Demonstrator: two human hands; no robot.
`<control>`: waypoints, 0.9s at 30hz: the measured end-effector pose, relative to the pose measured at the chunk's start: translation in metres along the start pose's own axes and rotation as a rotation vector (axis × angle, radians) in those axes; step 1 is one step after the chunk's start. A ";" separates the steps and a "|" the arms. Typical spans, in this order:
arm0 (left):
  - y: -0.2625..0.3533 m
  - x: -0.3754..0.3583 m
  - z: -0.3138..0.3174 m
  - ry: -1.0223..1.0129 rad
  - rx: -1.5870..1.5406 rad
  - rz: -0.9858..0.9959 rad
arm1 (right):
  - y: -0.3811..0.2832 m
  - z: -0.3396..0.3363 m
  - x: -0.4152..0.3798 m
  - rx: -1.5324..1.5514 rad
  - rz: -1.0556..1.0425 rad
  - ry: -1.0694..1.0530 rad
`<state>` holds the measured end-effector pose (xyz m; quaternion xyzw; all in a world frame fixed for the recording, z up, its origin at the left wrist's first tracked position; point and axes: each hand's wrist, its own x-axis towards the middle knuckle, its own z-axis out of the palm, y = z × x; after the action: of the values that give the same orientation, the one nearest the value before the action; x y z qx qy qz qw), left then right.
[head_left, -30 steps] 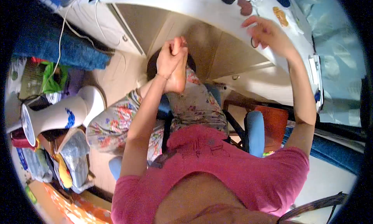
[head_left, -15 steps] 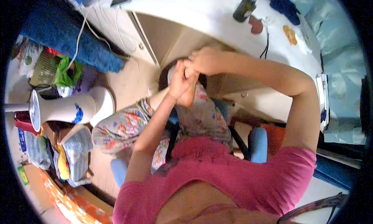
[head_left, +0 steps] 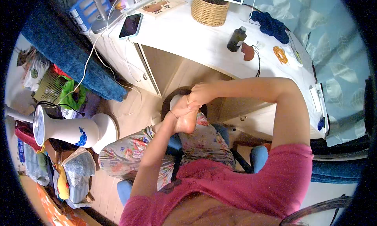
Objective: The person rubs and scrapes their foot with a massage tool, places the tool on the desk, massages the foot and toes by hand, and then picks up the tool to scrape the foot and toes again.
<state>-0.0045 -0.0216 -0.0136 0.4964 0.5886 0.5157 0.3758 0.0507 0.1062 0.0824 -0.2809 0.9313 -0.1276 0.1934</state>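
One bare foot (head_left: 188, 123) is raised across my other leg, sole partly visible. My left hand (head_left: 180, 108) wraps round the front part of the foot, a thin band at its wrist. Over the toe end, my right hand (head_left: 202, 94) is closed with curled fingers and touches the foot and my left hand. Whether anything small is between its fingers is hidden. Floral trousers (head_left: 129, 149) cover both legs.
A white desk (head_left: 169, 37) ahead holds a phone (head_left: 131, 26), a wicker basket (head_left: 210, 11), a dark bottle (head_left: 236, 39) and a tablet. Left are a white stand (head_left: 66, 128), cables and bags. Blue armrests (head_left: 259, 158) flank me.
The view has tilted up, showing more of the desk, with the basket and tablet now visible. Both hands remain at the foot, and my right hand looks less blurred.
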 end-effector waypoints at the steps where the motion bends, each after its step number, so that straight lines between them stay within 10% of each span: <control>1: 0.008 -0.003 0.003 0.049 0.085 -0.027 | 0.005 0.010 0.000 0.036 -0.081 0.142; 10: 0.017 0.001 0.018 -0.011 -0.163 0.165 | 0.034 0.018 -0.019 1.171 0.480 -0.191; 13: 0.013 -0.003 0.005 -0.015 0.079 0.052 | 0.032 0.023 0.001 0.178 -0.070 -0.086; 16: -0.013 0.002 0.001 -0.074 0.077 0.001 | 0.005 0.016 0.000 -0.348 -0.157 -0.064; 27: -0.019 -0.001 0.015 -0.069 -0.053 -0.016 | 0.044 0.028 -0.024 1.324 0.480 -0.122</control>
<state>0.0060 -0.0186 -0.0355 0.4988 0.5654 0.5108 0.4132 0.0605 0.1520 0.0486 0.1024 0.6817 -0.6052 0.3981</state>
